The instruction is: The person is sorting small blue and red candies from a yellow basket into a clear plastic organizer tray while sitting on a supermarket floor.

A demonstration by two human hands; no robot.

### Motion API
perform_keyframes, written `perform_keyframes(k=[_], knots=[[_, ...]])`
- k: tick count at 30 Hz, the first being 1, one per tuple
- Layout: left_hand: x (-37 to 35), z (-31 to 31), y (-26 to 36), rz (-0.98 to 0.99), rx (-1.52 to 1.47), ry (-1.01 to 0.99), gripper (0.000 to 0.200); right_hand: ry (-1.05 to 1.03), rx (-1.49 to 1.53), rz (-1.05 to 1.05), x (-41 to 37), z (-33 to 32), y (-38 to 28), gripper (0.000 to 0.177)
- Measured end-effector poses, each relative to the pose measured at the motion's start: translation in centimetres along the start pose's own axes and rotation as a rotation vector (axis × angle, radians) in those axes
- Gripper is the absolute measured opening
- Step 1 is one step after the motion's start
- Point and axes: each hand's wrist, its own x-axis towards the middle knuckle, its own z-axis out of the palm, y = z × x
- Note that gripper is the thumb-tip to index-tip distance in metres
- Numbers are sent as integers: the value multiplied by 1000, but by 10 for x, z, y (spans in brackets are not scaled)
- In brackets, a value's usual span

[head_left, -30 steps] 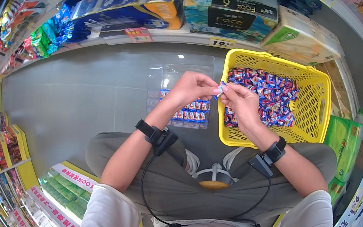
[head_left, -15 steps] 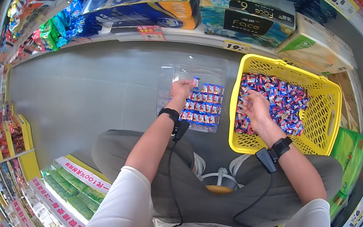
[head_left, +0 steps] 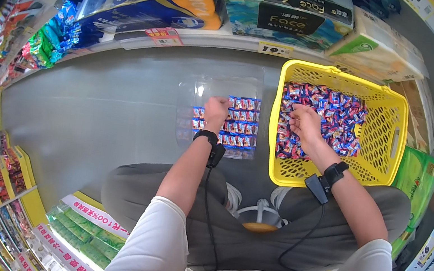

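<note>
Small wrapped candies [head_left: 239, 128] lie in neat rows inside a clear plastic box [head_left: 200, 84] on the floor. My left hand [head_left: 216, 111] is over the box, fingers pinched at the left end of the top row; whatever they grip is hidden. To the right, a yellow basket [head_left: 275, 122] holds a loose heap of red and blue wrapped candies [head_left: 338, 121]. My right hand [head_left: 305, 125] hovers over the left part of that heap, fingers curled and thumb near the index finger; between them nothing can be made out clearly.
Shelves with tissue packs [head_left: 286, 19] run along the far side, with a shelf edge [head_left: 215, 39] behind the box and basket. Green packs [head_left: 417, 178] stand right of the basket. Candy shelves [head_left: 0, 175] line the left. My crossed legs are close in front.
My left hand has lowered the candy it held into the top row, where it now lines up with the others. My right hand stays over the heap, its fingers slightly more curled. The view shifted slightly.
</note>
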Motion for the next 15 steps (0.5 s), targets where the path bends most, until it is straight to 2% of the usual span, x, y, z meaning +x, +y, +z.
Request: perform_keyframes(k=[4, 8, 10, 15], knots=[[0, -1, -1, 64, 48, 54, 26, 8, -38, -22, 1, 3, 2, 26], [-7, -6, 4, 40, 67, 43, 27, 17, -47, -31, 1, 3, 0, 27], [-3, -1, -2, 163, 70, 94, 29, 25, -55, -38, 0, 4, -1, 26], [-4, 1, -4, 184, 97, 85, 30, 25, -69, -40, -3, 5, -2, 25]])
